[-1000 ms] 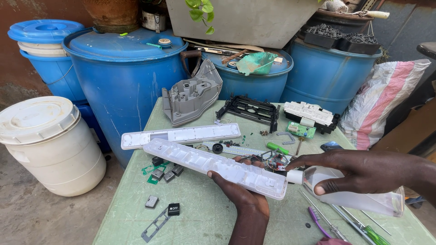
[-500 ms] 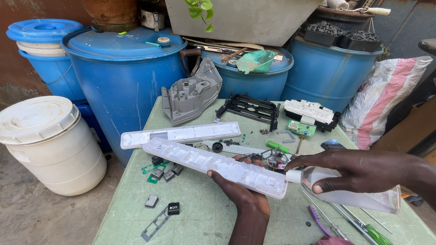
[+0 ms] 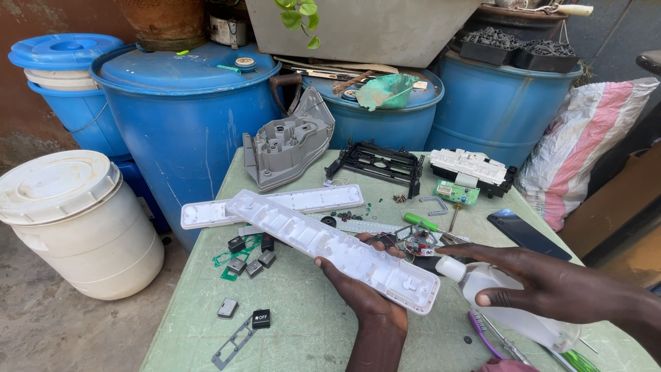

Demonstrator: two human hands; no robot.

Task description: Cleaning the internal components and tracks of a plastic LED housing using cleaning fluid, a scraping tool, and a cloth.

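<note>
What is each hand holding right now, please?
Left hand: closed under the long white plastic casing, holding it.
Right hand: closed on the clear plastic bottle.

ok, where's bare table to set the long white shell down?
Bare green table along the near edge, between the loose black buttons and the left hand. Another patch at the far right beside the dark phone. The centre around the circuit board and screwdriver is crowded.

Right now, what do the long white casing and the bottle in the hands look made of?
Long white casing: likely rigid moulded plastic, matte, with ribs and screw posts inside. Bottle: probably softer translucent plastic, slightly glossy, white cap.
</note>
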